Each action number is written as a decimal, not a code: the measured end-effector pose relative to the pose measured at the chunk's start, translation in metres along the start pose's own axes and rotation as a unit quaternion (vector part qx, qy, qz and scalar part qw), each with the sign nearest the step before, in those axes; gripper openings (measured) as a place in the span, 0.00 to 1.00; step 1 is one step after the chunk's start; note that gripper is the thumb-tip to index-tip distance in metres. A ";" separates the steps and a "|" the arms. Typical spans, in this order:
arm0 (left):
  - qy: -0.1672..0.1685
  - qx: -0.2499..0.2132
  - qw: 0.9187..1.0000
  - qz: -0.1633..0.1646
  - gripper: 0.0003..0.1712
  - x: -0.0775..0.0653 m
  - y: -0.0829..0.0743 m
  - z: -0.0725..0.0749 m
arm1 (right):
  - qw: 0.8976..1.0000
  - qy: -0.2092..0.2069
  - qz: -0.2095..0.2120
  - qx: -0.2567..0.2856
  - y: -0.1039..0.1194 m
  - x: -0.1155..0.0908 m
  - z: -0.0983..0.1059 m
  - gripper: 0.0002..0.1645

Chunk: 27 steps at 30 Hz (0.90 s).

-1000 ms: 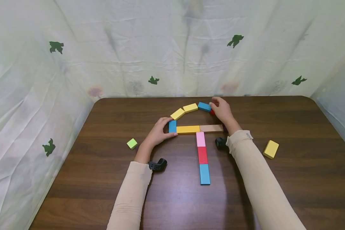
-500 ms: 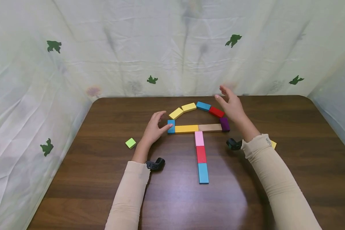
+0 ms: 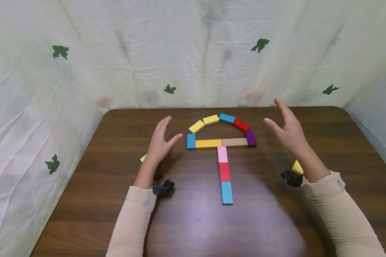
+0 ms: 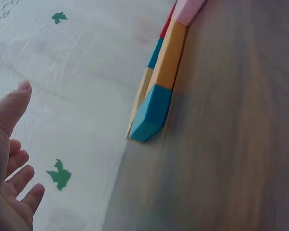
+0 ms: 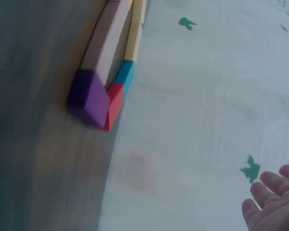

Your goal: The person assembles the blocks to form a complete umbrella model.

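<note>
Coloured wooden blocks lie on the table in an umbrella-like outline. Two light yellow blocks, a blue block and a red block form the arc. Its ends are a blue block and a purple block; an orange-yellow block and a tan block lie between them. Below runs a stem of pink, red and blue blocks. My left hand hovers left of the outline, fingers spread, holding nothing. To the right, my right hand is likewise raised and holds nothing.
A lime green block is partly hidden behind the left wrist. Another yellow block sits by the right wrist, partly covered. The brown table ends at a hanging pale cloth with green bird shapes.
My right hand has let go of the red block and moved away to the right. My left hand has left the blue end block and drawn back to the left.
</note>
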<state>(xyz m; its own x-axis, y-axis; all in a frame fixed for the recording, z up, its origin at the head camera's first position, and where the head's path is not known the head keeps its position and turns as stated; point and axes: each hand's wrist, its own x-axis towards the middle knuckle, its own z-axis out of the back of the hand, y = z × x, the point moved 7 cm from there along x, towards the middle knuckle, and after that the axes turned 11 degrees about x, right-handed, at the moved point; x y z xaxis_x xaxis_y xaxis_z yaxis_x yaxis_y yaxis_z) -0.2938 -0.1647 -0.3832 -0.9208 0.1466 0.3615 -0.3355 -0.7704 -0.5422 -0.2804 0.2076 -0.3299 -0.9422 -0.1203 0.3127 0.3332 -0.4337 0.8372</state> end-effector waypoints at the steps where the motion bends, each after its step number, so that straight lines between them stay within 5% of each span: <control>1: -0.002 0.009 1.000 -0.003 0.43 -0.002 0.000 0.004 | 1.000 -0.001 0.002 -0.005 0.000 -0.005 0.003 0.42; 11: 0.012 0.048 0.998 -0.023 0.46 -0.044 0.013 0.026 | 0.999 -0.011 -0.014 -0.041 -0.009 -0.050 0.030 0.47; 20: 0.074 0.063 0.995 -0.016 0.48 -0.079 0.021 0.025 | 0.997 0.001 -0.056 -0.055 -0.035 -0.084 0.040 0.53; 27: 0.115 0.063 0.991 -0.012 0.49 -0.093 0.029 0.019 | 0.997 0.005 -0.050 -0.066 -0.056 -0.100 0.041 0.55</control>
<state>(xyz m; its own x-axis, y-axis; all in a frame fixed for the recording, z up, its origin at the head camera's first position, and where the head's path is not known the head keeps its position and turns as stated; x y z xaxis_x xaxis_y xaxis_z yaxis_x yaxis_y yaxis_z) -0.2141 -0.2121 -0.4184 -0.9390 0.2917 0.1819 -0.3428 -0.8344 -0.4316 -0.2036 0.2807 -0.3896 -0.9711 -0.0797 0.2252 0.2306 -0.5583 0.7969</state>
